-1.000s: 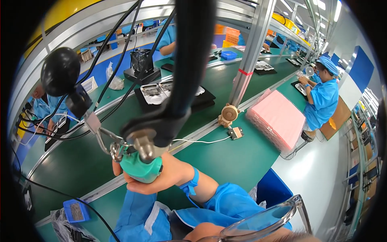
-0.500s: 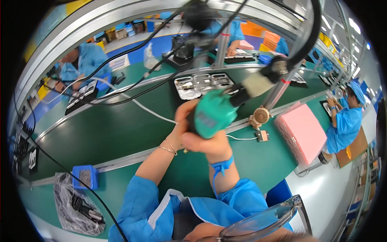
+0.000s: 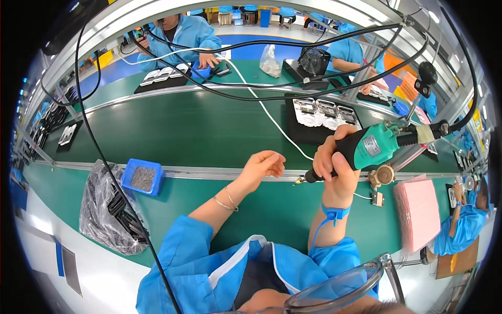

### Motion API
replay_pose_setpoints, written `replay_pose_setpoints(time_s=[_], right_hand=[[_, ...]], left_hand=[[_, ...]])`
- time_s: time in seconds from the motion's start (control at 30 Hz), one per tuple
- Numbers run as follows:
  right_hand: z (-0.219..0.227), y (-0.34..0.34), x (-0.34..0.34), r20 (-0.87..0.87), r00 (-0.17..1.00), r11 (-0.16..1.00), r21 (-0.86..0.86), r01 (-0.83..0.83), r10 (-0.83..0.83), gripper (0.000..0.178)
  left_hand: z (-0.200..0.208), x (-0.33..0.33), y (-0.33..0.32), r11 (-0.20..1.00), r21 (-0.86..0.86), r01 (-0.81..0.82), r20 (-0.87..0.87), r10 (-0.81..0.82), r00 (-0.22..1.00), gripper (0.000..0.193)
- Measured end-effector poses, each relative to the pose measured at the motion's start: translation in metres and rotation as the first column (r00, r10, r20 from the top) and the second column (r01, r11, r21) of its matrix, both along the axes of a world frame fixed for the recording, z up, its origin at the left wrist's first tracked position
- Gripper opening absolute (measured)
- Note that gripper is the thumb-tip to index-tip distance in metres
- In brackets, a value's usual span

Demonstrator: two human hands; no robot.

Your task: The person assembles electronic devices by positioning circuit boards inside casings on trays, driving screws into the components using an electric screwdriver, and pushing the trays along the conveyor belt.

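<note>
My right hand (image 3: 337,159) is wrapped round the black grip of a green electric screwdriver (image 3: 372,146). The tool lies tilted, its bit end pointing left toward my left hand. My left hand (image 3: 263,168) hovers a short way left of the bit, above the bench's metal rail. Its fingers are curled together, and whatever may be between them is too small or hidden to tell. Beyond the screwdriver, a black tray (image 3: 300,133) carries several white-and-silver device housings (image 3: 325,112). A blue wristband (image 3: 334,213) circles my right wrist.
Small metal parts fill a blue bin (image 3: 157,191) at the left, beside a plastic bag of black parts (image 3: 112,209). A small fan (image 3: 383,175) and pink sheets (image 3: 418,212) stand at the right. Black cables (image 3: 251,97) hang across the bench. Co-workers sit opposite and at the right.
My hands, close together on the screwdriver before, are now apart. The right hand has carried the screwdriver to the right, and the left hand is off it. The whole view has shifted.
</note>
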State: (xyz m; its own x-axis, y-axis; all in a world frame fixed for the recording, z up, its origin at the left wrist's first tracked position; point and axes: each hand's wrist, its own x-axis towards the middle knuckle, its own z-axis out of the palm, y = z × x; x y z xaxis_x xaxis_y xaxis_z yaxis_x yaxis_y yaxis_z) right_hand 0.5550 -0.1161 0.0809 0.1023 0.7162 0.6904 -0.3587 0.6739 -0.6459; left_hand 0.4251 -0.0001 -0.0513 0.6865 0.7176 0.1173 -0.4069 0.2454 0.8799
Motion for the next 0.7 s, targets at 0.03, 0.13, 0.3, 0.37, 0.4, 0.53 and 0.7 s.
replay_pose_setpoints(time_s=[0.03, 0.13, 0.3, 0.37, 0.4, 0.53, 0.7], right_hand=[[0.000, 0.000, -0.001, 0.006, 1.000, 1.000, -0.005, 0.006, -0.006, 0.034], [0.001, 0.001, -0.007, 0.019, 0.999, 0.999, -0.030, 0.037, -0.036, 0.034], [-0.001, -0.002, 0.001, 0.044, 0.999, 1.000, 0.016, 0.020, -0.021, 0.036], [0.000, -0.002, 0.003, 0.053, 0.998, 0.999, 0.031, 0.019, -0.021, 0.036], [0.001, -0.002, 0.003, 0.051, 0.999, 0.999, 0.033, 0.015, -0.017, 0.036], [0.002, -0.002, 0.007, 0.051, 0.999, 1.000, 0.026, 0.009, -0.011, 0.036], [0.003, -0.001, 0.009, 0.048, 0.997, 0.998, -0.019, 0.055, -0.054, 0.037]], left_hand=[[-0.002, 0.005, 0.000, 0.998, 0.056, 0.027, -0.048, -0.024, 0.999, 0.026], [-0.012, 0.019, 0.011, 0.990, 0.121, 0.071, -0.131, -0.055, 0.990, 0.025], [-0.022, 0.059, 0.034, 0.963, -0.213, 0.165, -0.154, -0.200, 0.968, 0.028], [-0.025, 0.076, 0.046, 0.960, -0.249, 0.133, -0.098, -0.161, 0.982, 0.035], [-0.026, 0.081, 0.050, 0.957, -0.268, 0.109, -0.073, -0.133, 0.988, 0.037], [-0.030, 0.093, 0.064, 0.963, -0.271, -0.004, -0.049, -0.010, 0.999, 0.031], [-0.031, 0.096, 0.074, 0.960, -0.277, -0.031, -0.060, 0.015, 0.998, 0.032]])
